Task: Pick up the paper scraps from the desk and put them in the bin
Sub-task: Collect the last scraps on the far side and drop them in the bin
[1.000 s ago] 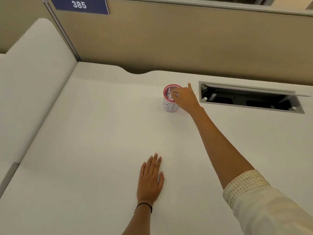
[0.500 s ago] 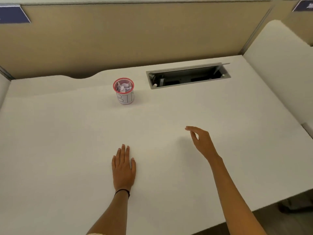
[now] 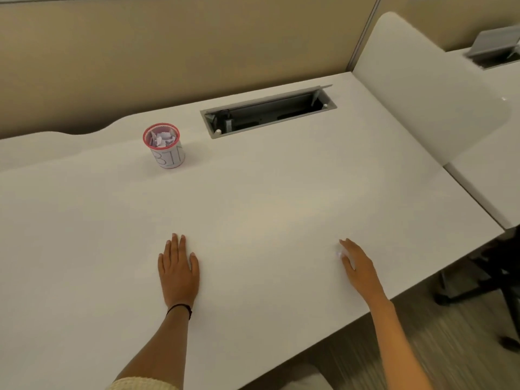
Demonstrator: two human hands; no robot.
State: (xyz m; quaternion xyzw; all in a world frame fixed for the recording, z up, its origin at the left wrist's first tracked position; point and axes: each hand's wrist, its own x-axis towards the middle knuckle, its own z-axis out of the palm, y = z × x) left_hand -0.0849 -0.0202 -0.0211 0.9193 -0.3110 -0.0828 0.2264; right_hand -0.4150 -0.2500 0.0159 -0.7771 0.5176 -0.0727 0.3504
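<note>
A small white bin (image 3: 168, 156) with a red rim and "BIN" written on it stands at the back left of the white desk (image 3: 267, 198). Crumpled paper scraps (image 3: 162, 138) fill its top. My left hand (image 3: 178, 273) lies flat on the desk, palm down, fingers straight, holding nothing. My right hand (image 3: 360, 267) rests low over the desk near the front right edge, fingers nearly straight. A tiny white paper scrap (image 3: 339, 253) lies on the desk between its thumb and forefinger, touching the fingertips.
An open cable tray slot (image 3: 267, 112) is cut into the desk behind and right of the bin. A beige partition wall (image 3: 197, 52) closes the back, and a white side divider (image 3: 422, 88) stands at the right. Chair legs (image 3: 478, 291) show below the desk's right edge.
My right hand left the bin, drew back to the front right of the desk and came down onto a small scrap. The left hand stayed flat. My view swung right.
</note>
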